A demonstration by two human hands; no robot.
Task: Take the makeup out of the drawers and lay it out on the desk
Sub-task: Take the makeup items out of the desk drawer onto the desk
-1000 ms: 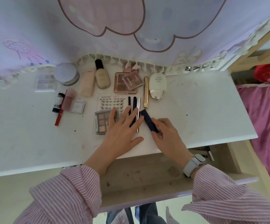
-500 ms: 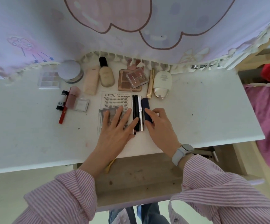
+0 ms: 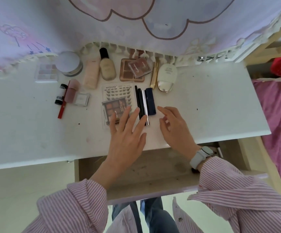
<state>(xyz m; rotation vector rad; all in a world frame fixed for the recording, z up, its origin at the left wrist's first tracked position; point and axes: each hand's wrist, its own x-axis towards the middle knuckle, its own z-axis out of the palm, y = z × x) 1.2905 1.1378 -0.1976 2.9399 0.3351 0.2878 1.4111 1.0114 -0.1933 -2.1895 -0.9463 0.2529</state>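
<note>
Now the navy tube (image 3: 150, 101) lies on the counter (image 3: 212, 105), long axis pointing away from you. Your right hand (image 3: 174, 130), nearer, hovers loosely spread just right of it; your left hand (image 3: 128, 137) rests flat, fingers spread.

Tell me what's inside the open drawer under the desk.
The drawer shows only a bare, stained wooden floor with a few specks. Its back part lies hidden under the desk, and both forearms cover some.

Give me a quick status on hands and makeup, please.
Left hand open, over the pens. Right hand open, clear of navy tube. Drawer looks empty. Nothing obstructing.
</note>
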